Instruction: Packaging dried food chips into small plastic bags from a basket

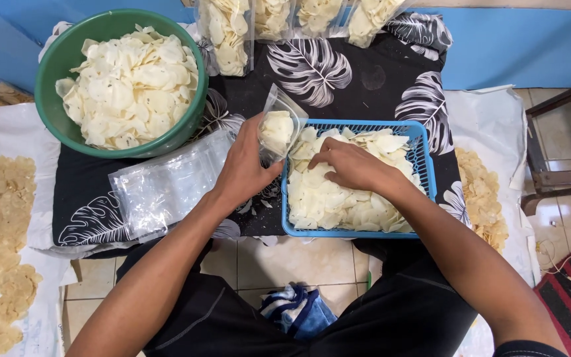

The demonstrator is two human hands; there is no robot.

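- Black leaf-print cloth (338, 79) covered the low bench, with a green bowl (51, 119) of pale chips nearby.
- My left hand (242, 168) pinched a small clear bag (279, 125), part-filled, at the blue basket (424, 158) rim.
- My right hand (351, 165) lay curled, gathering chips (325, 198) in the basket; filling seemed underway.
- Next I judged: lift a handful into the bag mouth.

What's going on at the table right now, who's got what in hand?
A person sits at a leaf-print cloth. The left hand holds a small clear bag, partly filled with pale chips, at the edge of a blue basket. The right hand rests on the chips inside that basket. A green bowl heaped with chips sits far left, a stack of empty bags beside it, and filled bags line the far edge.
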